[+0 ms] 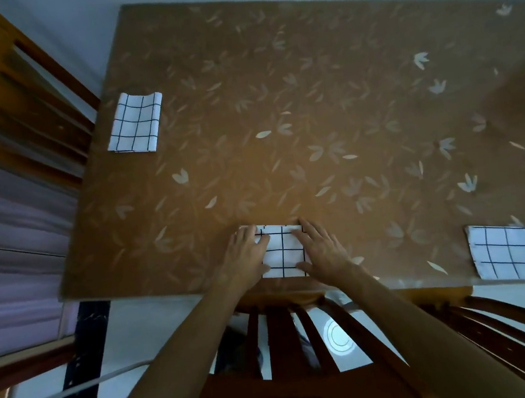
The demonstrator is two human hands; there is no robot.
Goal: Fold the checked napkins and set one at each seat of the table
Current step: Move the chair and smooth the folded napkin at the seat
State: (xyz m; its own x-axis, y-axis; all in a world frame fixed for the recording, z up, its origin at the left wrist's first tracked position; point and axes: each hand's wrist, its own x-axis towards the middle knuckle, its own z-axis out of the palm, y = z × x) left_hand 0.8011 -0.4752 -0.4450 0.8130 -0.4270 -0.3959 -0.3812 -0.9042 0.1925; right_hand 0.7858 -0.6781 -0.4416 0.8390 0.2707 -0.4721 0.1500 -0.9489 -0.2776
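A folded white napkin with black checks (pixel 282 251) lies at the near edge of the table (pixel 278 116), right above a chair back. My left hand (pixel 248 254) rests flat on its left side and my right hand (pixel 321 248) rests flat on its right side, fingers straight. A second folded checked napkin (pixel 135 124) lies at the table's left edge. A third folded napkin (pixel 513 252) lies near the front right corner.
The table wears a brown cloth with a leaf pattern. A wooden chair (pixel 289 342) stands under my arms at the near edge, another chair (pixel 17 95) at the left side, and part of a third chair (pixel 511 328) at the right front.
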